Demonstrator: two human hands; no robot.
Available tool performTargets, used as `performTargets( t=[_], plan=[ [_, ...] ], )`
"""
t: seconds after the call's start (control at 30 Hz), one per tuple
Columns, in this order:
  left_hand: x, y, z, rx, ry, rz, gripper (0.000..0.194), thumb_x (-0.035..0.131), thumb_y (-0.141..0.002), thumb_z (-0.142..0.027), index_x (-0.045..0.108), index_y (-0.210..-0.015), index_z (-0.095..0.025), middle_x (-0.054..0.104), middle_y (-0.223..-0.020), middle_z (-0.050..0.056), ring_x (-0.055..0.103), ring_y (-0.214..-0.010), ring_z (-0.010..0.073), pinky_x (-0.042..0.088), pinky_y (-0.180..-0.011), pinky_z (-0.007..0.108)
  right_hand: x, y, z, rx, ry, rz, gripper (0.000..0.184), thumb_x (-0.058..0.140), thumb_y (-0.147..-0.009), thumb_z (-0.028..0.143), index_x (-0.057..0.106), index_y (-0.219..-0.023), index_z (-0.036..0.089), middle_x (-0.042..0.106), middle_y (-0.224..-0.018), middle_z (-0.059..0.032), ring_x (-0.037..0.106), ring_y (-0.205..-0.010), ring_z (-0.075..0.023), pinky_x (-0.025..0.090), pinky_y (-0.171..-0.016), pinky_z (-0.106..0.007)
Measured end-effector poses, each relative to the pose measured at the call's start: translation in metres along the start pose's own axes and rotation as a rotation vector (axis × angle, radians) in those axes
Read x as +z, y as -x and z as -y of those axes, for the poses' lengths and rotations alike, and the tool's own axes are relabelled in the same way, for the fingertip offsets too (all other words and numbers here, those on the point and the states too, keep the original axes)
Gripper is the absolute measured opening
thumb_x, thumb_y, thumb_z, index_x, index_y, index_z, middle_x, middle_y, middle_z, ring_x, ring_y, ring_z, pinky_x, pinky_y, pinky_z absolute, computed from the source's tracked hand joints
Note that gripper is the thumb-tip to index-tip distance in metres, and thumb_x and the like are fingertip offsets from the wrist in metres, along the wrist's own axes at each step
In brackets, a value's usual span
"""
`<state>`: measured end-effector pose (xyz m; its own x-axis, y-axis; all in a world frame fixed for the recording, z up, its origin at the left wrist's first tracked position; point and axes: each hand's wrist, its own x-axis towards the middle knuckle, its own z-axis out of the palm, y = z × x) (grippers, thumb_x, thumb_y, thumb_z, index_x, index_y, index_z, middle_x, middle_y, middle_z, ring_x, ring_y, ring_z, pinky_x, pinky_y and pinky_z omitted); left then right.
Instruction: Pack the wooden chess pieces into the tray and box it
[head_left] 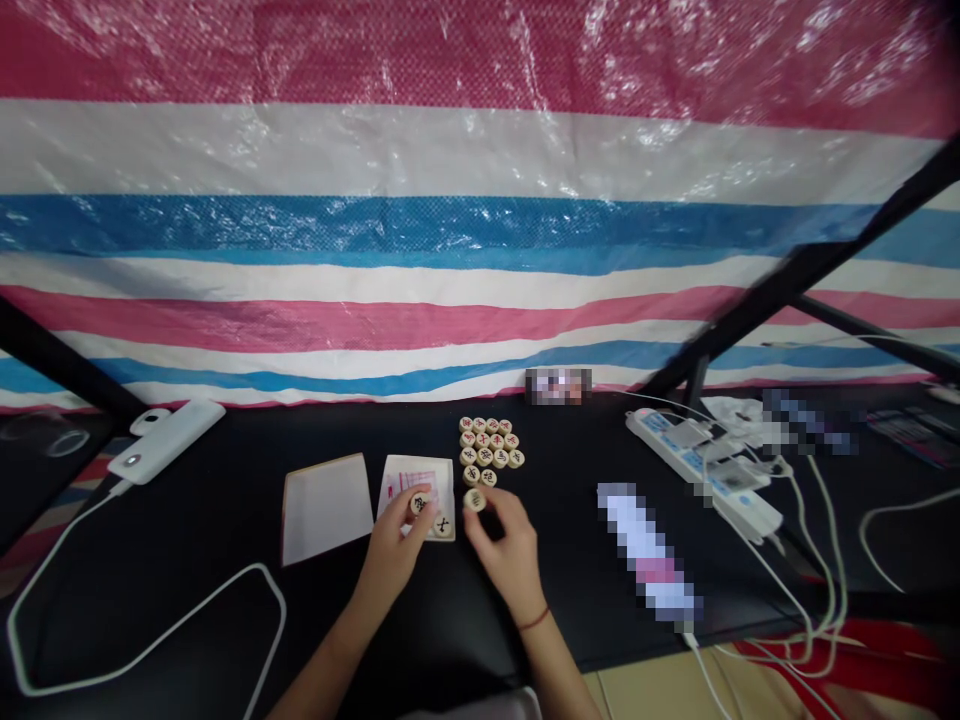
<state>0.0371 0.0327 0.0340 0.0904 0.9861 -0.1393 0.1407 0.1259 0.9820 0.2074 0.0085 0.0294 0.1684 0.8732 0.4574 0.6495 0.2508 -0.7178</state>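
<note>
My left hand [405,528] pinches a round xiangqi piece [420,503] with a black character, above an open white box [442,475]. Another black-marked piece [442,525] lies in that box, by my left thumb. Between the thumb and fingers of my right hand [510,545] is a second xiangqi piece [475,500], just right of the box. Beyond it, several xiangqi pieces [486,440] stand grouped in rows on the black table. The back rows carry red characters, the front ones black. Part of the box's inside is covered by my left hand.
A box lid [328,508] lies left of the box. A white device with a cable [166,445] is at the far left. To the right are a blurred-out phone-like item [649,550] and a power strip [705,475] with plugs and cords. A striped plastic sheet [450,230] hangs behind.
</note>
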Motion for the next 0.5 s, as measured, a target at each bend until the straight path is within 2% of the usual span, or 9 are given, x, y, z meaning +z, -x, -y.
performTargets(
  t=[0.03, 0.1, 0.2, 0.27, 0.33, 0.4, 0.43, 0.5],
  plan=[
    [-0.002, 0.0, 0.001, -0.012, -0.012, -0.006, 0.042, 0.059, -0.08, -0.048, 0.064, -0.11, -0.018, 0.069, -0.098, 0.006, 0.065, -0.088, 0.0206, 0.052, -0.077, 0.029, -0.001, 0.0, -0.011, 0.058, 0.06, -0.081, 0.023, 0.055, -0.089, 0.032, 0.063, -0.105, 0.018, 0.067, -0.097, -0.0102, 0.06, -0.089, -0.0225, 0.049, -0.08, -0.037],
    [-0.006, 0.002, 0.0, -0.016, -0.067, -0.002, 0.043, 0.057, -0.082, -0.048, 0.062, -0.113, -0.018, 0.069, -0.091, 0.004, 0.065, -0.081, 0.0187, 0.052, -0.071, 0.027, -0.003, -0.001, -0.033, 0.133, 0.2, -0.156, 0.031, 0.051, -0.09, 0.038, 0.065, -0.106, 0.014, 0.066, -0.092, -0.0121, 0.059, -0.085, -0.0241, 0.048, -0.076, -0.039],
    [-0.009, 0.007, -0.004, 0.045, -0.195, 0.023, 0.041, 0.052, -0.085, -0.047, 0.061, -0.114, -0.02, 0.068, -0.087, 0.003, 0.063, -0.076, 0.017, 0.052, -0.068, 0.028, -0.003, 0.0, -0.058, 0.18, 0.395, -0.13, 0.04, 0.046, -0.092, 0.043, 0.066, -0.109, 0.013, 0.065, -0.09, -0.0127, 0.056, -0.082, -0.025, 0.044, -0.071, -0.038],
    [-0.01, 0.01, -0.006, 0.107, -0.272, 0.035, 0.038, 0.052, -0.086, -0.045, 0.062, -0.114, -0.021, 0.068, -0.087, 0.003, 0.063, -0.074, 0.0167, 0.053, -0.069, 0.029, -0.002, 0.0, -0.065, 0.206, 0.486, -0.088, 0.04, 0.045, -0.092, 0.043, 0.067, -0.11, 0.015, 0.064, -0.09, -0.0122, 0.055, -0.081, -0.0247, 0.042, -0.068, -0.035],
    [-0.009, 0.012, -0.005, 0.164, -0.335, 0.042, 0.038, 0.052, -0.087, -0.042, 0.062, -0.117, -0.022, 0.068, -0.086, 0.002, 0.063, -0.073, 0.0164, 0.054, -0.071, 0.03, -0.002, 0.001, -0.064, 0.238, 0.518, -0.085, 0.04, 0.045, -0.092, 0.043, 0.068, -0.11, 0.016, 0.064, -0.09, -0.0125, 0.055, -0.081, -0.025, 0.041, -0.067, -0.035],
    [-0.007, 0.013, -0.003, 0.227, -0.4, 0.053, 0.041, 0.051, -0.088, -0.038, 0.058, -0.124, -0.02, 0.068, -0.086, 0.003, 0.063, -0.073, 0.0165, 0.054, -0.075, 0.032, -0.004, 0.001, -0.054, 0.251, 0.458, -0.11, 0.041, 0.047, -0.091, 0.044, 0.066, -0.112, 0.015, 0.064, -0.09, -0.013, 0.055, -0.083, -0.026, 0.042, -0.07, -0.037],
    [-0.006, 0.013, 0.0, 0.262, -0.437, 0.066, 0.043, 0.05, -0.089, -0.036, 0.055, -0.128, -0.019, 0.069, -0.087, 0.004, 0.063, -0.074, 0.017, 0.054, -0.076, 0.033, -0.006, 0.0, -0.046, 0.243, 0.384, -0.107, 0.041, 0.047, -0.091, 0.044, 0.065, -0.113, 0.015, 0.064, -0.09, -0.0128, 0.056, -0.084, -0.0259, 0.044, -0.073, -0.038],
    [-0.004, 0.013, 0.004, 0.341, -0.511, 0.107, 0.045, 0.048, -0.091, -0.031, 0.051, -0.133, -0.018, 0.069, -0.092, 0.006, 0.064, -0.08, 0.0187, 0.054, -0.081, 0.035, -0.008, 0.0, -0.024, 0.201, 0.166, -0.011, 0.038, 0.051, -0.09, 0.042, 0.064, -0.114, 0.015, 0.065, -0.092, -0.0108, 0.058, -0.083, -0.0232, 0.047, -0.077, -0.037]
  ],
)
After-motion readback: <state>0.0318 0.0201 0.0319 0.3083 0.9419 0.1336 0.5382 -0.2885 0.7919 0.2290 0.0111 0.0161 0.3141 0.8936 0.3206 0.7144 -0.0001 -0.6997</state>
